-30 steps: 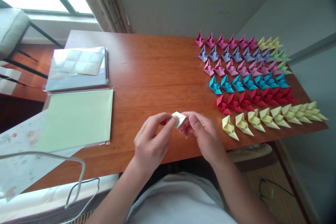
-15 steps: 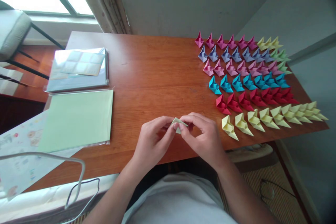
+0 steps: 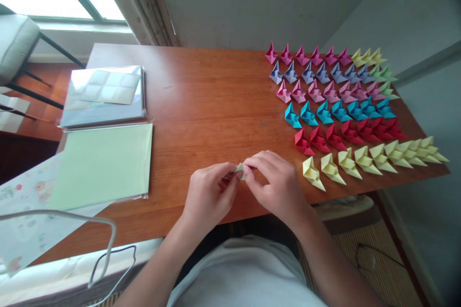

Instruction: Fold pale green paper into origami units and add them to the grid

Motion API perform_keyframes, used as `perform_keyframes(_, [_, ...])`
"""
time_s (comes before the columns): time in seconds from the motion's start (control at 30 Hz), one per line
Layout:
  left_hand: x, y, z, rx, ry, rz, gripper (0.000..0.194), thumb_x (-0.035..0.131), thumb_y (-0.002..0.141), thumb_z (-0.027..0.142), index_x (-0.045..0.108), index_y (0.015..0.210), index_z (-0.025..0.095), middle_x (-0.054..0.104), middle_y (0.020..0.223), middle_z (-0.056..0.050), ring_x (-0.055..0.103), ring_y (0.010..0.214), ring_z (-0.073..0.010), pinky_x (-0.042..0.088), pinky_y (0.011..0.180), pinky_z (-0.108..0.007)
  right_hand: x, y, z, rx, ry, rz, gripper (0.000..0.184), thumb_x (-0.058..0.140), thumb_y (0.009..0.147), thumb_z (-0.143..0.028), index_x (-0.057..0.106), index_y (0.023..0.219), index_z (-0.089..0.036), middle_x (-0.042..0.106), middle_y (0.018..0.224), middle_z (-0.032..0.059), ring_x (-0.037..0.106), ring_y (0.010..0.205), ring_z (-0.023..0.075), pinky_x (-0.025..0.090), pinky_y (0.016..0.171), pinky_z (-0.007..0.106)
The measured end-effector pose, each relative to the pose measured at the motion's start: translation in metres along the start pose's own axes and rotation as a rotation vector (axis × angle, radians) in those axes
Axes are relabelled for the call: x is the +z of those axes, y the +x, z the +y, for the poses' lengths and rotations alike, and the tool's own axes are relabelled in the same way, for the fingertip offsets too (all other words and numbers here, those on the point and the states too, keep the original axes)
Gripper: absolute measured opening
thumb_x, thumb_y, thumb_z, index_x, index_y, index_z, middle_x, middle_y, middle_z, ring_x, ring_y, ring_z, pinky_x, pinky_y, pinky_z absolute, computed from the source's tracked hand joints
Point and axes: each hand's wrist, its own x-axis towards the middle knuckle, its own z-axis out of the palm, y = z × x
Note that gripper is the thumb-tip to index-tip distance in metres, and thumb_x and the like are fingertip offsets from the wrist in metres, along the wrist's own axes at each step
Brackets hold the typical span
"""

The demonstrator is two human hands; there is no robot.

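Between my two hands, above the near edge of the table, is a small pale yellow-green piece of folded paper (image 3: 240, 170). My left hand (image 3: 210, 192) pinches its left side between thumb and fingers. My right hand (image 3: 276, 181) closes thumb and fingertips on its right side. Most of the paper is covered by the fingers, so its full shape is hidden. Just right of my right hand begins a row of pale yellow origami boats (image 3: 330, 168), with pointed ends. Behind it stand rows of red origami boats (image 3: 334, 137) and blue origami boats (image 3: 324, 112).
Farther back on the wooden table (image 3: 209, 100) are rows of pink (image 3: 315, 90), lilac (image 3: 309, 73) and magenta boats (image 3: 301, 55). At left lie a green paper pack (image 3: 103, 165), a wrapped stack (image 3: 104, 111) and a printed sheet (image 3: 29, 216). A white cable (image 3: 72, 216) curves at front left.
My right fingers have shifted on the folded paper, and less of it shows now. My left hand still pinches it. The whole view has moved slightly.
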Motion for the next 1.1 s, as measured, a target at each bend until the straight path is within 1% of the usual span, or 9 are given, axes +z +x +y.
perform_keyframes(0.17, [0.011,-0.006,0.002,0.075,0.212,0.133,0.023,0.054,0.091,0.017,0.063,0.070,0.018,0.060,0.058,0.001,0.052,0.052,-0.0099,0.036,0.053,-0.021,0.005,0.001,-0.004,0.021,-0.147,0.039,0.020,0.055,0.092,-0.011,0.057,0.075,-0.021,0.065,0.073,0.0030,0.059,0.072,0.0188,0.046,0.071,0.032])
perform_keyframes(0.23, [0.014,-0.006,0.003,0.084,0.210,0.166,0.022,0.053,0.091,0.016,0.066,0.073,0.018,0.064,0.061,0.000,0.056,0.054,-0.0107,0.039,0.054,-0.021,0.007,0.002,-0.005,0.026,-0.182,0.048,0.021,0.054,0.093,-0.011,0.057,0.074,-0.022,0.064,0.072,0.0037,0.058,0.072,0.0195,0.045,0.071,0.033])
perform_keyframes(0.37, [0.012,-0.002,0.003,-0.052,-0.077,0.184,0.012,0.062,0.090,0.023,0.071,0.082,0.019,0.074,0.072,-0.002,0.066,0.060,-0.0130,0.050,0.059,-0.021,0.008,0.003,-0.005,0.059,-0.050,0.048,0.014,0.054,0.096,-0.016,0.061,0.087,-0.023,0.069,0.083,0.0054,0.061,0.080,0.0205,0.048,0.077,0.034])
perform_keyframes(0.47, [0.009,0.001,0.002,-0.207,-0.350,0.152,0.015,0.068,0.088,0.031,0.074,0.084,0.018,0.077,0.075,-0.003,0.071,0.064,-0.0167,0.056,0.062,-0.024,0.008,0.002,-0.003,0.121,0.088,0.050,0.007,0.057,0.096,-0.019,0.062,0.095,-0.023,0.069,0.087,0.0050,0.063,0.083,0.0204,0.050,0.078,0.034])
perform_keyframes(0.57, [0.008,0.002,0.000,-0.287,-0.520,0.147,0.017,0.072,0.086,0.034,0.076,0.085,0.018,0.078,0.078,-0.004,0.073,0.068,-0.0191,0.059,0.064,-0.027,0.008,0.000,0.000,0.132,0.124,0.042,0.008,0.056,0.094,-0.017,0.062,0.096,-0.022,0.068,0.086,0.0045,0.063,0.080,0.0194,0.051,0.076,0.032])
perform_keyframes(0.8, [0.008,0.003,-0.001,-0.331,-0.589,0.142,0.017,0.074,0.084,0.033,0.075,0.083,0.016,0.076,0.075,-0.003,0.071,0.066,-0.0161,0.058,0.063,-0.024,0.007,0.000,0.000,0.014,0.026,0.037,0.014,0.053,0.094,-0.010,0.062,0.095,-0.021,0.068,0.085,0.0061,0.061,0.079,0.0197,0.050,0.077,0.033])
perform_keyframes(0.97, [0.011,0.004,-0.001,-0.344,-0.594,0.162,0.018,0.076,0.083,0.034,0.074,0.081,0.016,0.075,0.074,-0.003,0.071,0.068,-0.0171,0.059,0.065,-0.026,0.013,-0.003,-0.004,0.001,-0.124,0.069,0.019,0.052,0.095,-0.011,0.062,0.084,-0.023,0.064,0.077,0.0048,0.057,0.075,0.0200,0.046,0.075,0.034])
perform_keyframes(1.03, [0.009,0.005,-0.001,-0.344,-0.624,0.153,0.018,0.076,0.083,0.034,0.074,0.082,0.016,0.075,0.076,-0.004,0.071,0.069,-0.0172,0.059,0.065,-0.026,0.012,-0.003,-0.006,0.038,-0.062,0.087,0.017,0.054,0.095,-0.012,0.063,0.085,-0.022,0.065,0.079,0.0050,0.057,0.076,0.0199,0.047,0.075,0.034])
perform_keyframes(1.1, [0.006,0.005,0.000,-0.344,-0.668,0.137,0.018,0.076,0.083,0.034,0.075,0.082,0.016,0.075,0.076,-0.003,0.071,0.070,-0.0163,0.059,0.065,-0.024,0.008,-0.001,-0.005,0.121,0.130,0.069,0.011,0.058,0.095,-0.018,0.065,0.088,-0.022,0.067,0.082,0.0043,0.059,0.078,0.0188,0.048,0.075,0.033])
